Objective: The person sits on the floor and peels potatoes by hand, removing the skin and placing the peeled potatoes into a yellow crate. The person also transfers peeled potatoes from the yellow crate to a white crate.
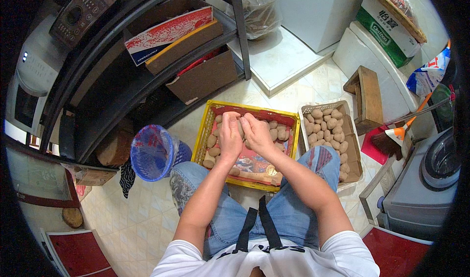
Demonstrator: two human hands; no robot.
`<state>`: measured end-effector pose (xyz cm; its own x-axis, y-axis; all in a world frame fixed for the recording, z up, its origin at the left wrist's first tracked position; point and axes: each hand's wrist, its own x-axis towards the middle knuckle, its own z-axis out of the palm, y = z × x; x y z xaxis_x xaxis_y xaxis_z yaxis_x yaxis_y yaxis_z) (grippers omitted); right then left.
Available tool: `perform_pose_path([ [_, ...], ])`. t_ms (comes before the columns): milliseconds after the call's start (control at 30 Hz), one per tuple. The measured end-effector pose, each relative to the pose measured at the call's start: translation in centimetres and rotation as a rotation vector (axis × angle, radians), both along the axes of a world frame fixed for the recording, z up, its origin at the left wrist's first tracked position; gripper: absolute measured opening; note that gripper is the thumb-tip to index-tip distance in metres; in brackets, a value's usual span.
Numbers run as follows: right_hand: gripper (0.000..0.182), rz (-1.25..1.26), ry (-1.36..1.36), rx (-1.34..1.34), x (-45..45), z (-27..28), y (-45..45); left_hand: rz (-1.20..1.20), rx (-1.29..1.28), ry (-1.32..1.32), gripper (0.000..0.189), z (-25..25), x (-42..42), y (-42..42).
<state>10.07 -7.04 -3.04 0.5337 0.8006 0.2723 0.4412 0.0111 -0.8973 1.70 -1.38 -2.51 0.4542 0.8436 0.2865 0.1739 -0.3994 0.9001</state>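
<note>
Over the yellow plastic crate, my left hand and my right hand are cupped together around a potato. My fingers hide most of it. More potatoes lie along the left side of this crate, such as one potato, and others sit at its right, such as another potato. Red printed cardboard lines the bottom. Just right of it stands a white plastic basket lined with brown cardboard, holding many potatoes in a heap toward its left and back.
A blue waste basket with a plastic liner stands at the left. Behind it runs a black metal shelf with cardboard boxes. At the right are a wooden stool, a broom and a red dustpan.
</note>
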Motion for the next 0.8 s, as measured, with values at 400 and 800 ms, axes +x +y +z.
perform_pose_path([
  [400, 0.019, -0.051, -0.149, 0.037, -0.1, -1.6, 0.7, 0.063, -0.091, -0.098, 0.03, -0.5, 0.3, 0.1],
  [800, 0.02, 0.361, 1.158, 0.068, 2.4, 0.7, -0.2, -0.035, -1.155, -0.657, 0.042, 0.5, -0.6, 2.2],
])
